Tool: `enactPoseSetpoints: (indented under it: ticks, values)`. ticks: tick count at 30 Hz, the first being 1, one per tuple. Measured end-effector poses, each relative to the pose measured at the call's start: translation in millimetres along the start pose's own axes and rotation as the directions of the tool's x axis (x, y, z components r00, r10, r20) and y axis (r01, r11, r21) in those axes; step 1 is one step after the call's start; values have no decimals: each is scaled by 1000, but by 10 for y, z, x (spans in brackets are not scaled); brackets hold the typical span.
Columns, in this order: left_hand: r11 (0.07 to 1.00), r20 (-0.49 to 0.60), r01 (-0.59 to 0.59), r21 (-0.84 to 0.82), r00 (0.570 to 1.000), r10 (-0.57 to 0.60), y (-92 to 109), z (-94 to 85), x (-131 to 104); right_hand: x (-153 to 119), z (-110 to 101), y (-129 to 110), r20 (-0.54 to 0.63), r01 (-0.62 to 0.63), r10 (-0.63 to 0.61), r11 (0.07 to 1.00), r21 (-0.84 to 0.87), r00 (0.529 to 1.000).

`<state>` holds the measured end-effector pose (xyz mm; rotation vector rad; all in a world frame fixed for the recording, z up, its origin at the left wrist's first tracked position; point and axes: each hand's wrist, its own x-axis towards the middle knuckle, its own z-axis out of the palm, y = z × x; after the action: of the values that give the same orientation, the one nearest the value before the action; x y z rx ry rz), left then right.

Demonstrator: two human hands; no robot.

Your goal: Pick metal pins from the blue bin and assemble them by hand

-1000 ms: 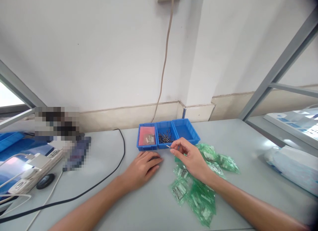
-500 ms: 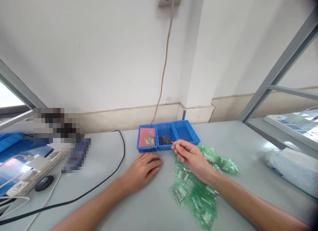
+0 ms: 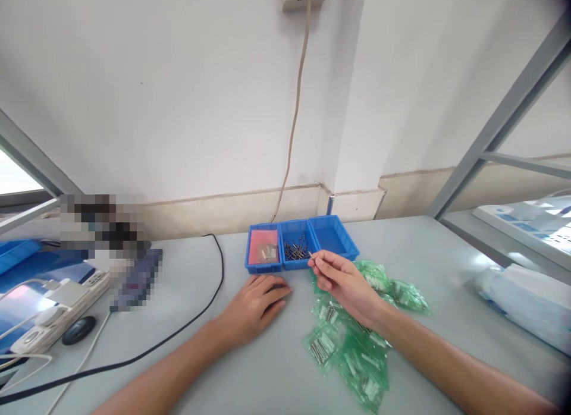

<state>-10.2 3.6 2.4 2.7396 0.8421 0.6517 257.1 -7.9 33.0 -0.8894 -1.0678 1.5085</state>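
Note:
My right hand (image 3: 345,281) pinches a small metal pin (image 3: 311,256) between thumb and fingertips, in front of the middle blue bin (image 3: 296,261). Several similar dark metal pins (image 3: 297,250) lie loose in that bin. Palm down on the table, my left hand (image 3: 256,305) rests with its fingers loosely spread, just in front of the left blue bin (image 3: 252,269). A red sheet (image 3: 259,242) and a small clear bag of parts (image 3: 267,253) lie in the left bin. Below and around my right hand are green plastic bags (image 3: 361,361) holding metal pins and white pieces.
A third blue bin (image 3: 332,239) adjoins the others on the right. A black cable (image 3: 178,332) crosses the grey table on the left, near a computer mouse (image 3: 79,330) and a power strip (image 3: 33,339). A white plastic package (image 3: 530,302) sits at the right.
The fingers of my right hand have shifted slightly, and the pin now points a little more upward. My left hand has stayed in place.

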Motion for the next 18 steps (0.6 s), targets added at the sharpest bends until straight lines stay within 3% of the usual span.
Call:
enactPoseSetpoints:
  ticks: [11,15,18]
  values:
    - [1000,-9,-16,0,1000,16,-4,7,-7,5,1,26,-1,1,-1,999,-39,1000]
    - [1000,6,-1,-11,1000,1,7,-1,-1,-2,1,29,-28,68,-78,967,-247,997]
    - [1000,13,2,-15,1000,-2,11,-7,1,-1,-15,47,-21,175,-211,859,-482,977]
